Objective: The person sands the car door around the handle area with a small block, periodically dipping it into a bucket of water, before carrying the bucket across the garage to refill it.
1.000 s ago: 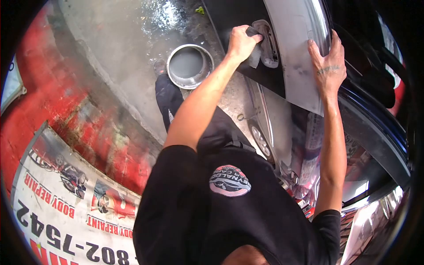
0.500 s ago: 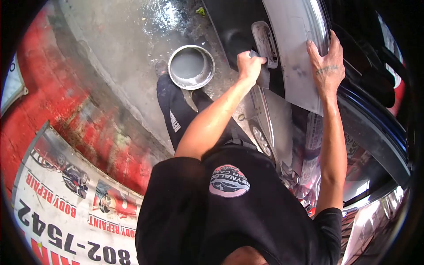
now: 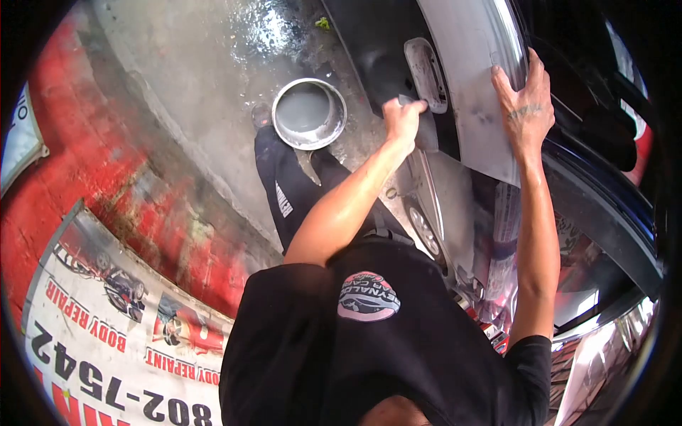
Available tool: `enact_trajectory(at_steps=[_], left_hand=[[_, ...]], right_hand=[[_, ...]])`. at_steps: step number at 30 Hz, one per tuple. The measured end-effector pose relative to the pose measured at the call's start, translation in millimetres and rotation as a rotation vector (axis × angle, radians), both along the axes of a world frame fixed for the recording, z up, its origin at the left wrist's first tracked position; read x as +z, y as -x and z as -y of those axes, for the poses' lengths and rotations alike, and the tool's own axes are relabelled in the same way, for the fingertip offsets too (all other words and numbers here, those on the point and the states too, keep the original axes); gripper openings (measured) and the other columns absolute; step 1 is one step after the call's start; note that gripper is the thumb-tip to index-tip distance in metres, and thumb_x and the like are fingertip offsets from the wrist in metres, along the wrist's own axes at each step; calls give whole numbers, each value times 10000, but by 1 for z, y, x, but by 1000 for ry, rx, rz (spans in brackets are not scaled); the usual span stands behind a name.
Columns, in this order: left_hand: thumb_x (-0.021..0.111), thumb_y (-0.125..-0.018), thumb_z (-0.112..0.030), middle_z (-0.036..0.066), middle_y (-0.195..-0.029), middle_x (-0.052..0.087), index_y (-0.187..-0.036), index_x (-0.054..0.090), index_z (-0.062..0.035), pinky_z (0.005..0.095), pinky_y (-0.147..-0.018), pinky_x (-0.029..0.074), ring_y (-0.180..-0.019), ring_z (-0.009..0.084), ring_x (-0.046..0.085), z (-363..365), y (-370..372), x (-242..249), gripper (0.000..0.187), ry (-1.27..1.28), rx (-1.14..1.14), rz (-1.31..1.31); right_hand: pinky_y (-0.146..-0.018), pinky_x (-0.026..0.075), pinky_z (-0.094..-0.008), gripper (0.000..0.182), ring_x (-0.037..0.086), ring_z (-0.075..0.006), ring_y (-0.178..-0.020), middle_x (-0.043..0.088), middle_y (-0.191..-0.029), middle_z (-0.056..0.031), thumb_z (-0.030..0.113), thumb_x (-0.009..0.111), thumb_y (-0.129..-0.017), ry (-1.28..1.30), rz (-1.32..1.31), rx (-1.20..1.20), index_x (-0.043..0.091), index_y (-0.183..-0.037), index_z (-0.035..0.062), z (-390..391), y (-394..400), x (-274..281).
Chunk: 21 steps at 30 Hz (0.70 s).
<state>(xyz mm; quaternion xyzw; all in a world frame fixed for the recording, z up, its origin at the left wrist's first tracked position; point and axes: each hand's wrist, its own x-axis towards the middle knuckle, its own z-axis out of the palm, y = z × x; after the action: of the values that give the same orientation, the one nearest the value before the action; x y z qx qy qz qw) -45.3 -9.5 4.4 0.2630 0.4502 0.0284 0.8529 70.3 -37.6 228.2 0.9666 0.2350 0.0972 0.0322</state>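
Note:
My left hand (image 3: 403, 122) is closed on a thin grey sheet that looks like sandpaper (image 3: 426, 131), pressed against the dark lower part of the car door (image 3: 479, 106). It is just beside the recessed door handle (image 3: 426, 74). Some of the sheet is hidden behind my fingers. Higher on the door, my right hand (image 3: 527, 106) grips the edge, with the thumb on the dull grey surface and the fingers over the far side. A round pail (image 3: 337, 128) holding cloudy grey water stands by my legs.
Wet concrete floor (image 3: 206, 92) spreads to the left, bordered by a worn red wall (image 3: 57, 156). A printed banner (image 3: 92, 305) stands at lower left. A glossy dark car body (image 3: 604, 184) is at the right. A small green scrap (image 3: 322, 23) lies near the door.
My left hand has shifted slightly down and its sheet has changed angle against the door. My right hand keeps its hold. The whole view has moved a little.

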Motion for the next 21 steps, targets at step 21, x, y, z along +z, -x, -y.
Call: enact_trajectory(at_steps=[21], left_hand=[[830, -727, -69, 150, -945, 758, -1056, 710, 100, 330, -783, 547, -832, 207, 698, -42, -5, 0, 389, -285, -356, 250]], right_hand=[[-943, 558, -511, 762, 693, -366, -1105, 626, -1295, -203, 552, 626, -869, 18, 18, 2, 494, -1471, 105, 0, 2, -2]])
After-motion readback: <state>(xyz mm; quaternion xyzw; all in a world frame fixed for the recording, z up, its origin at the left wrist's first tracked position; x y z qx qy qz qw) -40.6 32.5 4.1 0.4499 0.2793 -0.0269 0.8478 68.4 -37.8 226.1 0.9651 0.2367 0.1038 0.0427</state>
